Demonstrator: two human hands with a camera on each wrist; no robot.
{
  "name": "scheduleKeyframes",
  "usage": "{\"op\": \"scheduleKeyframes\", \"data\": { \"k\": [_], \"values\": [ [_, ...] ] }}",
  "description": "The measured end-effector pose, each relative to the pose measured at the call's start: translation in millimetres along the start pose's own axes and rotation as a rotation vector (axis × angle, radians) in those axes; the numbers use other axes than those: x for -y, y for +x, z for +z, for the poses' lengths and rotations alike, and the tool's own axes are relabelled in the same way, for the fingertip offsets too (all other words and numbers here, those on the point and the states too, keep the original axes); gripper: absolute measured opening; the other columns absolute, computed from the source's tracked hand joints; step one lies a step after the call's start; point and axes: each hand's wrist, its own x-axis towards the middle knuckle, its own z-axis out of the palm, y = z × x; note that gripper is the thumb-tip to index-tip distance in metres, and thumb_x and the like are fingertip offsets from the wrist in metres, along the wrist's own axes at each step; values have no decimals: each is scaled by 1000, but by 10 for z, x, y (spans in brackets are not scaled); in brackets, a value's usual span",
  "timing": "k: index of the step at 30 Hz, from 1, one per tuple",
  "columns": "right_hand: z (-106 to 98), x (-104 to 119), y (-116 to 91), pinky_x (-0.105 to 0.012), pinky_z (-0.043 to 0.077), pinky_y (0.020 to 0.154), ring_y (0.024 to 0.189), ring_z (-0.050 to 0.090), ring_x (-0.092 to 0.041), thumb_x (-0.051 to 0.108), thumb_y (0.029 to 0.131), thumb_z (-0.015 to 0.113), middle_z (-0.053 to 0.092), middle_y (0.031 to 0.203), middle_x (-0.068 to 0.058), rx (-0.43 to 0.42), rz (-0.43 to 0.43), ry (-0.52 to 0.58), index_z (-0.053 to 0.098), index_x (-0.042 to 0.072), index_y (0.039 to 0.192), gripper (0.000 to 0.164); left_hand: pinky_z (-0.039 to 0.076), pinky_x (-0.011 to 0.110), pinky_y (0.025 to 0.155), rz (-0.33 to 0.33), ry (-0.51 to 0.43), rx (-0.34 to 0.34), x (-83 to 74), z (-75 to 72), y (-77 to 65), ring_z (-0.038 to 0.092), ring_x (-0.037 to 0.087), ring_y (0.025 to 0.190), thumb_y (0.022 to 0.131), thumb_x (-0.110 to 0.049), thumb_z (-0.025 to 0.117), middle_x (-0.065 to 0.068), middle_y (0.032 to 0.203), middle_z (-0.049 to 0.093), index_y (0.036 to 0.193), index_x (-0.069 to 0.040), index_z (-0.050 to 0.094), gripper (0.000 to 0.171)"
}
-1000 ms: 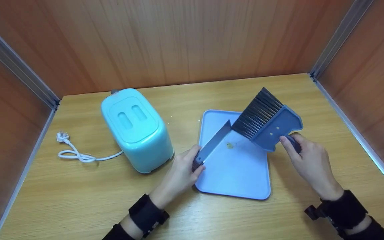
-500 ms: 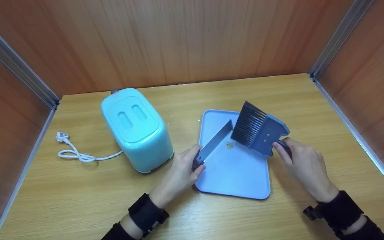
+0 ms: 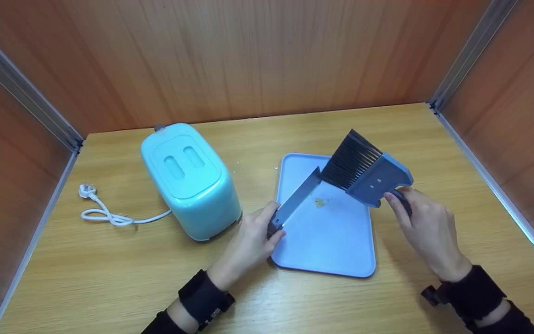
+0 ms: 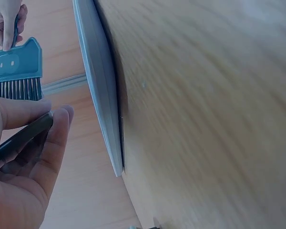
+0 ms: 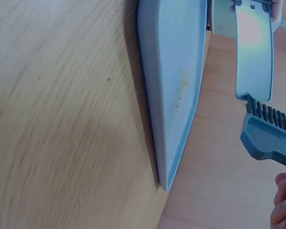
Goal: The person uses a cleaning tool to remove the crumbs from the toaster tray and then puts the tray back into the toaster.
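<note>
Left hand [image 3: 252, 233]: curling its fingers round the dark handle of a flat-bladed tool [image 3: 297, 199], which is hanging above the left part of a blue tray [image 3: 327, 246].
Right hand [image 3: 428, 223]: gripping the handle of a blue brush [image 3: 368, 170], whose dark bristles are touching the blade's far end.
Tray contents: yellowish crumbs [image 3: 319, 202] are lying in a small patch near the middle, below both tools.
Toaster-like box [image 3: 193, 185]: standing left of the tray on the desk [image 3: 132, 278], its turquoise lid covering whatever it is holding.
Cord [image 3: 109, 217]: trailing knotted from the box, ending in a white plug [image 3: 87, 190].
</note>
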Motion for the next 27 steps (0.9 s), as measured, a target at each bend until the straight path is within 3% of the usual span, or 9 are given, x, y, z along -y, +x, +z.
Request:
{"op": "scheduleKeyframes", "data": {
  "k": [6, 12, 21, 27],
  "values": [
    [36, -21, -23, -21, 27, 44, 50, 35, -7, 17, 100, 77, 54, 64, 0, 33, -44, -36, 70, 2, 92, 19, 68, 37, 88, 2, -6, 4, -9, -3, 4, 78, 30, 107, 94, -1, 80, 17, 118, 77, 130, -6, 60, 41],
    [42, -47, -40, -22, 29, 45, 50, 38, -9, 20, 102, 76, 54, 63, -1, 74, -31, -45, 68, 3, 86, 24, 67, 37, 89, -7, 0, -3, 20, 4, 9, 77, 30, 108, 94, 0, 79, 16, 119, 77, 130, -6, 60, 42],
    [34, -40, -39, -21, 28, 45, 52, 39, -7, 16, 97, 80, 57, 66, -1, -35, -58, -30, 72, 0, 96, 18, 68, 38, 81, 13, 33, -40, 37, 19, -7, 76, 26, 97, 93, -2, 81, 13, 109, 77, 124, -6, 61, 37],
    [65, -38, -37, -21, 27, 45, 51, 38, -7, 15, 96, 81, 54, 64, -1, -45, -85, -43, 70, 0, 93, 19, 68, 40, 89, -13, 7, -9, 14, 11, -2, 77, 29, 106, 94, -3, 80, 16, 117, 77, 129, -6, 60, 40]
  ]
}}
